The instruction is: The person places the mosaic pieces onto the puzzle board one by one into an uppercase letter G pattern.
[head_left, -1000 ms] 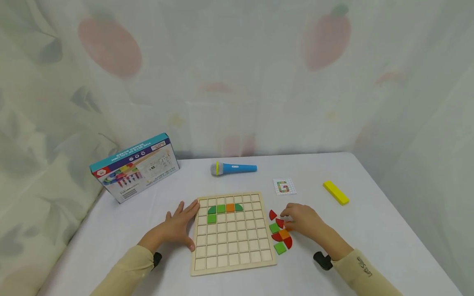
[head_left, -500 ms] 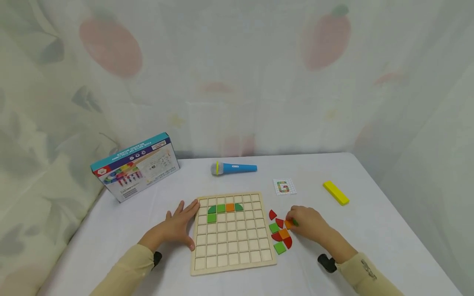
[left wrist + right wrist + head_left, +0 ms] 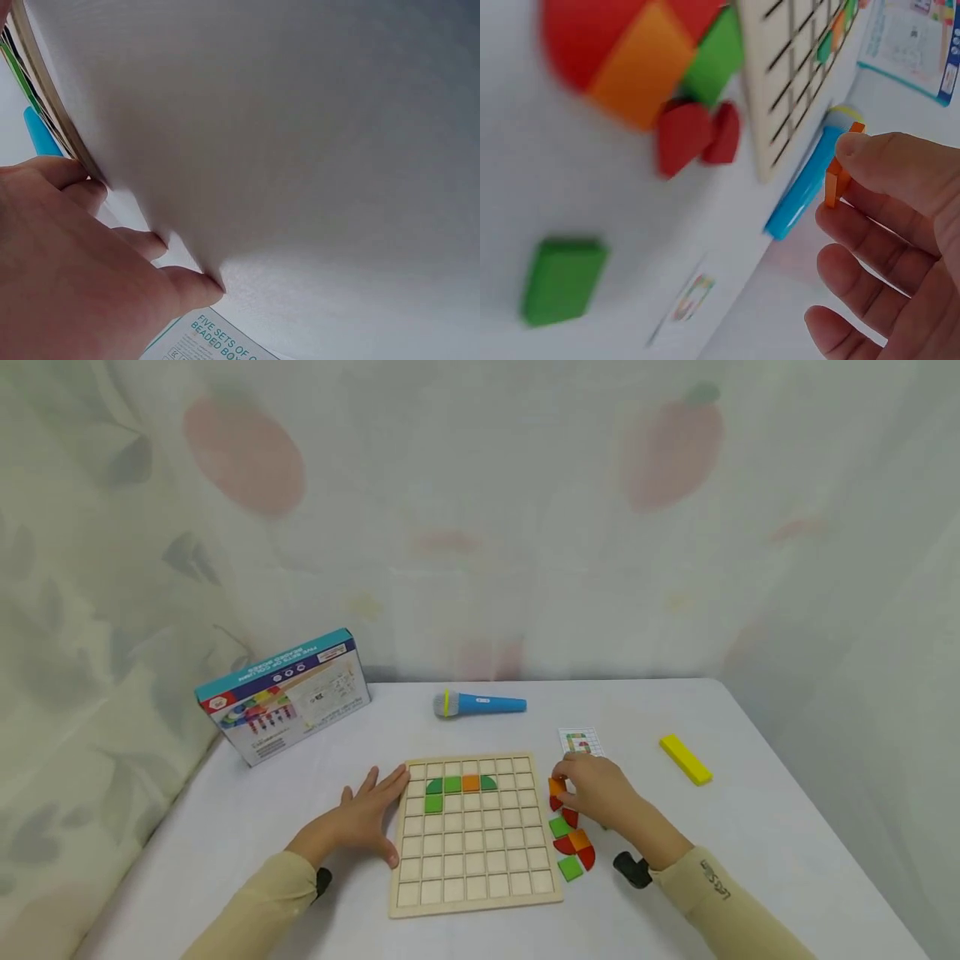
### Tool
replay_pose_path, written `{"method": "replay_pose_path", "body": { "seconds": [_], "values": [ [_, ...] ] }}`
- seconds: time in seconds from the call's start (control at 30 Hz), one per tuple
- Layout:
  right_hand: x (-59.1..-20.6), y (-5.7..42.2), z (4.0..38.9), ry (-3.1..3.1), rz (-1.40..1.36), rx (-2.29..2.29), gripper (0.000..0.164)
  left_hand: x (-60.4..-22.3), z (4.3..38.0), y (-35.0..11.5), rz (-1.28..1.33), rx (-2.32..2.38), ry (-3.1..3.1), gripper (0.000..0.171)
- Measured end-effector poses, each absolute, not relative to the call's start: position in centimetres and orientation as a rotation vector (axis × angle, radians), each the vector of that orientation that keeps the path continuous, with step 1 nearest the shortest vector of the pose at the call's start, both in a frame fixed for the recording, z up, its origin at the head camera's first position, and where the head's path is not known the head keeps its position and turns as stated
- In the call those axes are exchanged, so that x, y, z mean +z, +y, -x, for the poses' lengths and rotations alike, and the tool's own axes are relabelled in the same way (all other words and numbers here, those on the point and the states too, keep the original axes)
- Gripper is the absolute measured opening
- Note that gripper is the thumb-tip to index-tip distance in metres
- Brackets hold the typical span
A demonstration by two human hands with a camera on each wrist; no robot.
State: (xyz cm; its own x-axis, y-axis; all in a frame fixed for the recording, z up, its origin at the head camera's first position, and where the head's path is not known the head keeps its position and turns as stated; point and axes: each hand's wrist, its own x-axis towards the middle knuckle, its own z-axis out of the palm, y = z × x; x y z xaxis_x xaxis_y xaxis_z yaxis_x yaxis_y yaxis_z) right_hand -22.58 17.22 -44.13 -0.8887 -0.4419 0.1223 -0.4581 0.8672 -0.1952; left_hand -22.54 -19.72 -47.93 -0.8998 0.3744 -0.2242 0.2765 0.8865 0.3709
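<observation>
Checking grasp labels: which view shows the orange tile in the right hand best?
Right wrist: the orange tile is seen edge-on, pinched by the right hand. Head view shows only a small orange patch at the right hand. The left wrist view misses it.

A white surface (image 3: 750, 827) carries everything. Near its middle lies a wooden grid board (image 3: 474, 835), with a small cluster of red, green and orange tiles (image 3: 572, 843) just beside its right edge. Farther back a blue toy microphone (image 3: 480, 703) lies on its side, and a small pattern card (image 3: 581, 742) lies to its right. A yellow block (image 3: 685, 758) rests at far right. A colourful box (image 3: 285, 693) stands at far left.
</observation>
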Motion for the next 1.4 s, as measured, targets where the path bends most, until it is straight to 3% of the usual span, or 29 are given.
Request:
{"method": "replay_pose_path", "body": {
  "seconds": [0.37, 0.77, 1.0, 1.4],
  "values": [
    [-43.0, 10.5, 23.6, -2.739, -1.030, 0.308, 0.016, -47.6, 22.5, -19.6, -0.532, 0.493, 2.753, 0.135],
    [-43.5, 4.9, 23.5, -2.830, -1.037, 0.225, 0.022, -47.2, 23.2, -19.2, -0.530, 0.483, 2.742, 0.136],
    [-44.3, 2.9, 23.2, -2.882, -1.081, 0.088, 0.013, -47.0, 23.2, -19.4, -0.533, 0.478, 2.730, 0.137],
    [-46.1, 0.2, 22.0, -2.820, -1.144, -0.043, 0.015, -47.5, 22.5, -20.0, -0.519, 0.486, 2.736, 0.135]
  ]
}}
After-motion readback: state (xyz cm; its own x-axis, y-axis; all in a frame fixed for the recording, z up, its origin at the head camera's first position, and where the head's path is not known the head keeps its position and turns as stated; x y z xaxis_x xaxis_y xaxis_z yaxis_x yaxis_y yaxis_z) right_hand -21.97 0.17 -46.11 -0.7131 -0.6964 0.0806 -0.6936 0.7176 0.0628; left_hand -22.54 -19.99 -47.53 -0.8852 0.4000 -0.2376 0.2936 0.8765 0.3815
